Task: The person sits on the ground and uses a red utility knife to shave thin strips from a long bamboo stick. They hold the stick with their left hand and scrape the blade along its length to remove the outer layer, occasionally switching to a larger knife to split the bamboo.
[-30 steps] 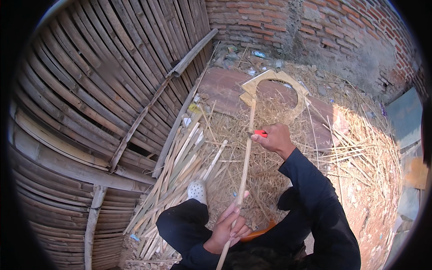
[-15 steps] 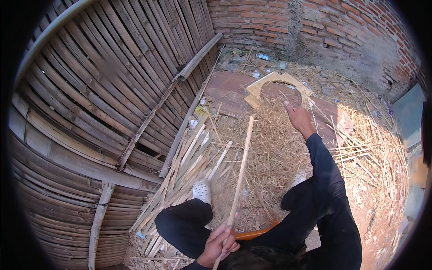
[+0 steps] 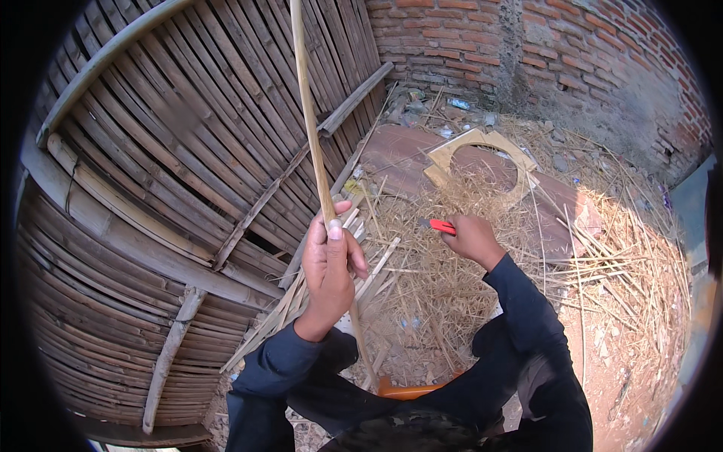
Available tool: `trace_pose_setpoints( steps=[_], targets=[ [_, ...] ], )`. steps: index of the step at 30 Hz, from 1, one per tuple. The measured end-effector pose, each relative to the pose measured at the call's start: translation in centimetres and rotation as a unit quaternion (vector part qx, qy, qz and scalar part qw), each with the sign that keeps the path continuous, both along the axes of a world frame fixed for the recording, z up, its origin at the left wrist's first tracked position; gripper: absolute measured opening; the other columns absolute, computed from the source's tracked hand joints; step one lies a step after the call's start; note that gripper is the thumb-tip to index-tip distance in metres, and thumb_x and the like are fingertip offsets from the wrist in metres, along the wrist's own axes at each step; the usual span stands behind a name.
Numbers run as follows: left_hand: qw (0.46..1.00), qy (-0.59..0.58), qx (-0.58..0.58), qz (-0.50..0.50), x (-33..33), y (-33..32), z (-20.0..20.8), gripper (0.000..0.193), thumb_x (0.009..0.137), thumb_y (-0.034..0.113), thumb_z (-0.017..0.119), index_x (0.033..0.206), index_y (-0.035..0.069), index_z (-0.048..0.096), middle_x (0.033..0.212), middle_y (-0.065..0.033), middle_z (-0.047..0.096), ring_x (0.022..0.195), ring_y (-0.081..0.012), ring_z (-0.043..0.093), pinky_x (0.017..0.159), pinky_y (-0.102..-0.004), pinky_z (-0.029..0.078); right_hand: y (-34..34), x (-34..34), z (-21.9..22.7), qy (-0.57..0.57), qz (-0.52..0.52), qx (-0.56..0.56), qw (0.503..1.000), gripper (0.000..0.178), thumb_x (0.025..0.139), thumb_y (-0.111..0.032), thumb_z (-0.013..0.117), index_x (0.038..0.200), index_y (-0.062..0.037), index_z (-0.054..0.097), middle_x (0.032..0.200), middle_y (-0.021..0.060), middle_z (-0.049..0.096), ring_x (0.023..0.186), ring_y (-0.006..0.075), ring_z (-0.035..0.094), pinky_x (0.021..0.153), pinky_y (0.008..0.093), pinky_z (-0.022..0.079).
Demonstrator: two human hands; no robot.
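Note:
My left hand (image 3: 329, 271) is closed around a long, pale bamboo strip (image 3: 307, 98), its thumb lying along the strip. The strip stands nearly upright, its top running out of the picture and its lower end slanting down by my legs. To the right, my right hand (image 3: 476, 242) grips a red-handled knife (image 3: 443, 226). A short dark blade points left toward the strip, apart from it. Beneath the knife lies a heap of thin bamboo shavings (image 3: 444, 286).
A bamboo-slat wall (image 3: 188, 143) stands close on the left; a brick wall (image 3: 459, 38) closes the back. A yellowish board with a round cutout (image 3: 489, 139) rests by a brown sheet (image 3: 392, 154). Loose strips (image 3: 282, 305) lie left, and an orange seat edge (image 3: 410, 392) shows between my legs.
My left hand has risen from my lap, bringing the strip up to nearly upright. My right hand has come down and nearer, and the red knife now shows plainly.

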State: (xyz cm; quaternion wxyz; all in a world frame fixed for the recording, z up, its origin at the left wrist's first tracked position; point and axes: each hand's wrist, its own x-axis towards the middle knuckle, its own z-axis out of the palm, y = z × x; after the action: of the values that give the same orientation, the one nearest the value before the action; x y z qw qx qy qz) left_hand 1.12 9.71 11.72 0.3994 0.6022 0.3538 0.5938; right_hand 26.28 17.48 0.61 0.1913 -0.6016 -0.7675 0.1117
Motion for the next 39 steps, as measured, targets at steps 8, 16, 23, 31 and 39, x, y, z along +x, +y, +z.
trace_pose_setpoints(
  steps=[8, 16, 23, 31, 39],
  targets=[
    [0.988, -0.113, 0.037, 0.098, 0.2, 6.2, -4.9, 0.032, 0.103, 0.021, 0.035, 0.129, 0.002, 0.036, 0.102, -0.0108, 0.061, 0.094, -0.0159, 0.062, 0.080, -0.0295, 0.052, -2.7, -3.4, -0.7, 0.222, 0.073, -0.003, 0.972, 0.022, 0.082, -0.023, 0.063, 0.090, -0.0032, 0.061, 0.071, 0.0185, 0.061, 0.068, 0.0368, 0.062, 0.062, 0.0434, 0.047],
    [0.965, -0.236, -0.070, -0.093, 1.2, 6.9, -6.1, 0.030, 0.101, 0.016, 0.042, 0.128, 0.003, 0.038, 0.126, -0.0186, 0.052, 0.123, -0.0257, 0.049, 0.106, -0.0426, 0.039, -3.1, -6.8, -0.9, 0.291, 0.009, -0.033, 0.956, 0.034, 0.085, -0.037, 0.066, 0.097, -0.0055, 0.063, 0.070, 0.0159, 0.061, 0.064, 0.0319, 0.061, 0.061, 0.0399, 0.047],
    [0.967, -0.251, -0.025, -0.026, -2.8, 7.7, -3.0, 0.037, 0.103, 0.033, 0.034, 0.119, 0.000, 0.044, 0.106, -0.0191, 0.062, 0.104, -0.0298, 0.062, 0.093, -0.0452, 0.051, -0.8, -6.1, -2.4, 0.160, 0.035, 0.053, 0.985, 0.026, 0.086, -0.031, 0.065, 0.082, -0.0051, 0.060, 0.063, 0.0157, 0.058, 0.060, 0.0347, 0.059, 0.055, 0.0415, 0.044],
    [0.959, -0.220, 0.026, 0.175, -11.0, 6.9, -1.8, 0.033, 0.099, 0.032, 0.049, 0.113, 0.002, 0.050, 0.097, -0.0140, 0.066, 0.090, -0.0243, 0.067, 0.081, -0.0391, 0.058, -0.1, -4.9, -2.4, 0.130, 0.073, 0.020, 0.989, 0.018, 0.084, -0.026, 0.064, 0.092, -0.0098, 0.062, 0.074, 0.0137, 0.063, 0.069, 0.0360, 0.062, 0.060, 0.0454, 0.047],
    [0.942, -0.184, 0.032, 0.280, -14.1, 5.1, -1.7, 0.037, 0.094, 0.023, 0.060, 0.121, 0.002, 0.047, 0.111, -0.0162, 0.061, 0.100, -0.0246, 0.064, 0.083, -0.0359, 0.055, 1.8, -2.7, -3.0, 0.066, 0.008, 0.071, 0.995, 0.017, 0.084, -0.022, 0.063, 0.094, -0.0082, 0.061, 0.081, 0.0150, 0.063, 0.076, 0.0364, 0.062, 0.064, 0.0451, 0.047]
  ],
)
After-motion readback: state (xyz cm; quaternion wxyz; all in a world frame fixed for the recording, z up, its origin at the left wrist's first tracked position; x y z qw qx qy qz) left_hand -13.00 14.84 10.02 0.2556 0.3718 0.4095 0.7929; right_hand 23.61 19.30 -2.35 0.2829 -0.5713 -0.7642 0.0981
